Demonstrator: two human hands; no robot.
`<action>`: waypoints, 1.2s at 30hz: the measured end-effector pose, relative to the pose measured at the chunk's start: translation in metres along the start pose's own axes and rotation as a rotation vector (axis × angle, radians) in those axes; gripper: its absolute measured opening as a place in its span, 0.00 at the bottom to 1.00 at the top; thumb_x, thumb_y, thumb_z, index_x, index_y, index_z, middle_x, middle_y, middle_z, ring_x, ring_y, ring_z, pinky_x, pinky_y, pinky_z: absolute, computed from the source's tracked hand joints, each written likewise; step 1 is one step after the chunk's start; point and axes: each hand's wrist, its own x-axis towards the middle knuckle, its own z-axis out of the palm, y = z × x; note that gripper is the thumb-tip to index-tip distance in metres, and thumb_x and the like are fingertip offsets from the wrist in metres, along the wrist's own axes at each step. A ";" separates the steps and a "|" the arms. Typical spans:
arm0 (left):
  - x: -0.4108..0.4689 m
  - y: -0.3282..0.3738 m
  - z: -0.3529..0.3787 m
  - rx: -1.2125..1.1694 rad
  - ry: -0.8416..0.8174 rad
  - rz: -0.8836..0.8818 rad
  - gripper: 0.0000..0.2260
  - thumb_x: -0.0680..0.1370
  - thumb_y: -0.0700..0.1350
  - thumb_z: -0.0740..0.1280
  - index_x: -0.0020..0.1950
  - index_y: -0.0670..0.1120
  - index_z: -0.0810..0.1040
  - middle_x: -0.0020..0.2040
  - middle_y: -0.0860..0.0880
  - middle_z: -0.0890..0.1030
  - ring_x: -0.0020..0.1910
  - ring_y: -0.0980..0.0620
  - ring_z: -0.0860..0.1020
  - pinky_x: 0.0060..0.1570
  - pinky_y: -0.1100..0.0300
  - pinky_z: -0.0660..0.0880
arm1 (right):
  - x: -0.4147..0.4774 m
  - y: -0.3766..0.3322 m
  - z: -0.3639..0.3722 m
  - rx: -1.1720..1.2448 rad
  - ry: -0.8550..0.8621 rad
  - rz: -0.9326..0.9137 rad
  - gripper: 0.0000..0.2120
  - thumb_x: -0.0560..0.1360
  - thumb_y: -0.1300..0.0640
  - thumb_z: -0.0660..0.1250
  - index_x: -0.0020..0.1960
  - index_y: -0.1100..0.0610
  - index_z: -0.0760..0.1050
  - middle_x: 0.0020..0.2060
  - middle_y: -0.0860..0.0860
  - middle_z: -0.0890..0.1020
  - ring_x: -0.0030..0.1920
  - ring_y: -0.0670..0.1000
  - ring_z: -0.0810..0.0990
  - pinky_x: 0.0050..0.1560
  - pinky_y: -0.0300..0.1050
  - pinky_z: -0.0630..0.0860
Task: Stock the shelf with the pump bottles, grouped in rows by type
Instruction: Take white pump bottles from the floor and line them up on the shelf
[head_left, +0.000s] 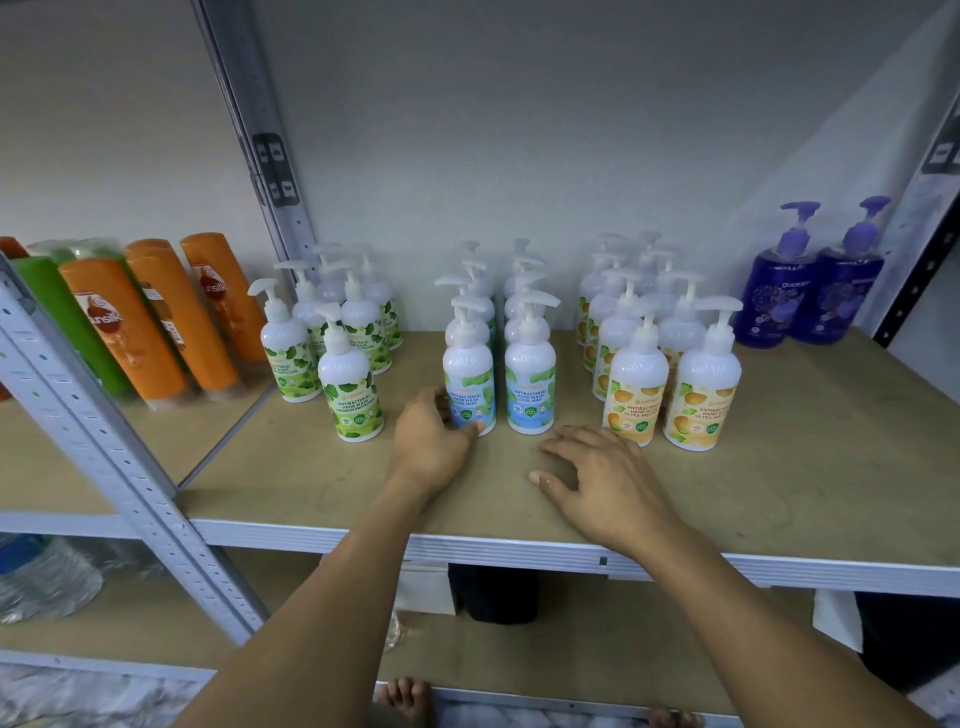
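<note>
- The left hand (434, 436) grips the base of the front Cool Mint pump bottle (469, 384), fingers curled round its left side and thumb across the front of the label. The bottle stands upright, near the middle of the shelf (779, 467).
- The right hand (597, 467) holds nothing. It is palm down with fingers spread and relaxed, low over the board just in front of the neighbouring Cool Mint bottle (530, 387). I cannot tell whether it touches the board.
- Both blue-label bottles head two rows running to the back edge.
- Towards the left edge stand the green-label Maximum Protection bottles (350, 389), in two loose rows.
- Right of the hands, the orange-label Ultra Moisture bottles (638, 395) form two rows.
- Two purple pump bottles (810, 291) stand in the back right corner.
- Beyond the left upright, orange Sunsilk bottles (156, 322) stand on the adjoining shelf.
</note>
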 end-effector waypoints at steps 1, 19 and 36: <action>0.000 0.000 0.001 0.021 0.010 -0.001 0.24 0.73 0.45 0.77 0.66 0.43 0.75 0.58 0.49 0.81 0.52 0.55 0.77 0.50 0.64 0.71 | 0.000 0.000 0.000 -0.002 -0.003 0.001 0.27 0.78 0.34 0.57 0.72 0.45 0.72 0.74 0.45 0.70 0.74 0.48 0.64 0.74 0.50 0.60; 0.008 -0.004 0.005 -0.045 0.011 0.032 0.23 0.72 0.44 0.79 0.64 0.45 0.77 0.53 0.53 0.82 0.52 0.53 0.81 0.54 0.59 0.77 | -0.003 -0.006 -0.001 -0.072 -0.063 -0.028 0.42 0.71 0.28 0.39 0.76 0.46 0.66 0.77 0.46 0.64 0.76 0.48 0.59 0.77 0.51 0.57; 0.008 0.002 0.007 0.014 0.044 -0.017 0.30 0.68 0.54 0.80 0.65 0.46 0.75 0.58 0.51 0.83 0.54 0.52 0.81 0.57 0.51 0.79 | -0.003 -0.004 -0.001 -0.068 -0.065 -0.039 0.31 0.79 0.32 0.50 0.76 0.46 0.66 0.77 0.46 0.65 0.77 0.48 0.60 0.76 0.51 0.57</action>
